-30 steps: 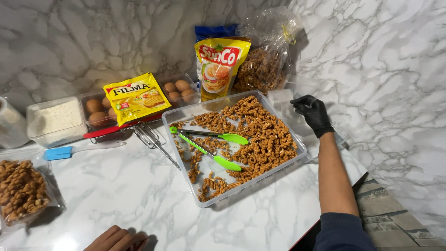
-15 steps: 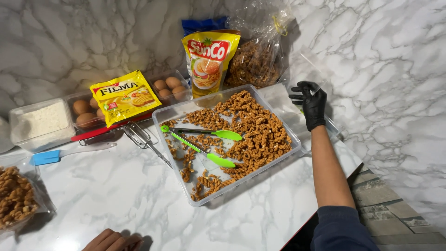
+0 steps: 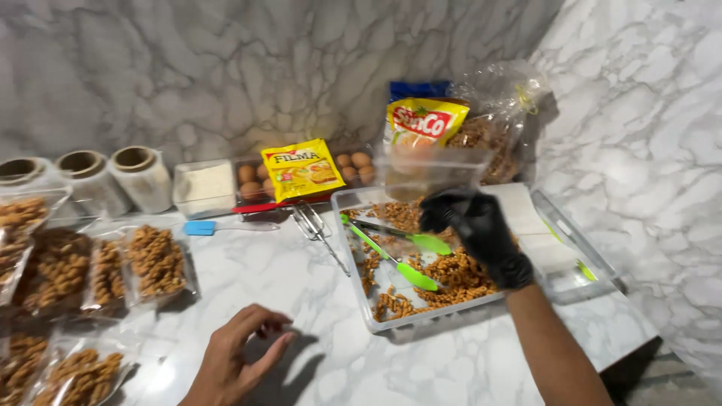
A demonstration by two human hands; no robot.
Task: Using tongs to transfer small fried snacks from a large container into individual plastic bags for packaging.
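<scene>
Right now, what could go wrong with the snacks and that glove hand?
The gloved right hand holds a clear bag over the snack tray; the thin bag could slip or spill. The green tongs lie under the hand, so it might knock them, scattering twisted snacks onto the counter.

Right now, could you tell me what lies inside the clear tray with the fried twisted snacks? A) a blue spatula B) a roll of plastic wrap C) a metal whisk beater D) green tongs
D: the green tongs lie across the twisted snacks inside the clear tray, while the blue spatula and metal beater rest on the marble counter outside it.
</scene>
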